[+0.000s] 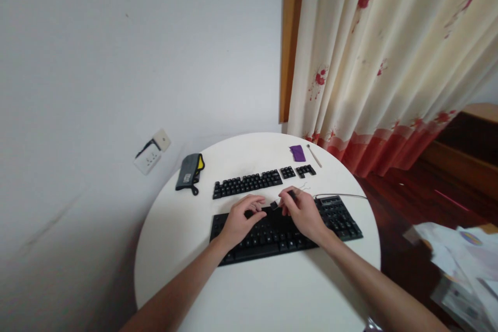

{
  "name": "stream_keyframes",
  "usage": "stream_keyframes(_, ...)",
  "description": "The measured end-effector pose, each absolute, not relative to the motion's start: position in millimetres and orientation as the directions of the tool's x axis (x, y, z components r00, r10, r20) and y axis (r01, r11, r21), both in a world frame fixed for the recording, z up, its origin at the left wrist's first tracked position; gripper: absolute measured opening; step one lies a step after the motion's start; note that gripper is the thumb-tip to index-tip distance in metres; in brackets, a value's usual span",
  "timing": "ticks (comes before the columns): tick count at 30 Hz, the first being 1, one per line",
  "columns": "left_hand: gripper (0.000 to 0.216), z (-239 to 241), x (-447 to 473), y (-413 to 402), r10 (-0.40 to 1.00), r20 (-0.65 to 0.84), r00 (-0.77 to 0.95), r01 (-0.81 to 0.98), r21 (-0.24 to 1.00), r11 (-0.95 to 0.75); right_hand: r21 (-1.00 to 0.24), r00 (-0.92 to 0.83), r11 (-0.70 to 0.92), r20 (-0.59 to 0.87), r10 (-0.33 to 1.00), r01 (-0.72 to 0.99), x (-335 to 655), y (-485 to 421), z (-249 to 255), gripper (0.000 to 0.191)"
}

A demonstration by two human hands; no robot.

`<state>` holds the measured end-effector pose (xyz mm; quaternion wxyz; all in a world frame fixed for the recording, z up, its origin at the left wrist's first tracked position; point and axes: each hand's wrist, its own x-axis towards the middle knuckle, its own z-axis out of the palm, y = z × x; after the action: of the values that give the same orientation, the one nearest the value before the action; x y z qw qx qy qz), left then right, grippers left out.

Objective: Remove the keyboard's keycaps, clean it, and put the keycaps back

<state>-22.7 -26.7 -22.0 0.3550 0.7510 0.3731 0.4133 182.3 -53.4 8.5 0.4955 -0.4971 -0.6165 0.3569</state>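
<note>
A black keyboard (268, 249) lies across the front of the round white table, its upper middle partly hidden by my hands. In my right hand (301, 212) is what looks like a keycap puller (292, 195), with a dark grip and thin wires. A small black keycap (274, 205) shows at my right fingertips; whether the puller grips it, I cannot tell. My left hand (241, 218) hovers over the keyboard's left half, fingers curved, thumb and forefinger apart, holding nothing visible. Behind the keyboard, loose black keycaps (249, 182) stand in rows.
A grey pouch (189, 172) with yellow inside lies at the table's left. Toward the back right are a purple cloth (298, 153) and a thin brush (314, 156). The keyboard's cable (342, 195) runs off the right edge. Wall sockets (148, 158) sit left, a curtain (373, 62) right.
</note>
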Motion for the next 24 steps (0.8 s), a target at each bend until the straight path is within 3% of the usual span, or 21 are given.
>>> stream_keyframes(6, 0.017, -25, -24, -25, 0.871, 0.381, 0.311, 0.344, 0.809, -0.477, -0.921, -0.049, 0.306, 0.303, 0.952, 0.243, 150, -52, -1, 0.030)
stream_keyframes(13, 0.016, -27, -23, -22, 0.831, 0.411, 0.375, 0.365, 0.758, -0.540, -0.933, -0.008, 0.275, 0.280, 0.960, 0.231, 148, -55, -20, 0.034)
stream_keyframes(24, 0.017, -26, -20, -28, 0.801, 0.421, 0.426, 0.387, 0.716, -0.581, -0.839, 0.040, 0.351, 0.402, 0.915, 0.417, 149, -57, -17, 0.025)
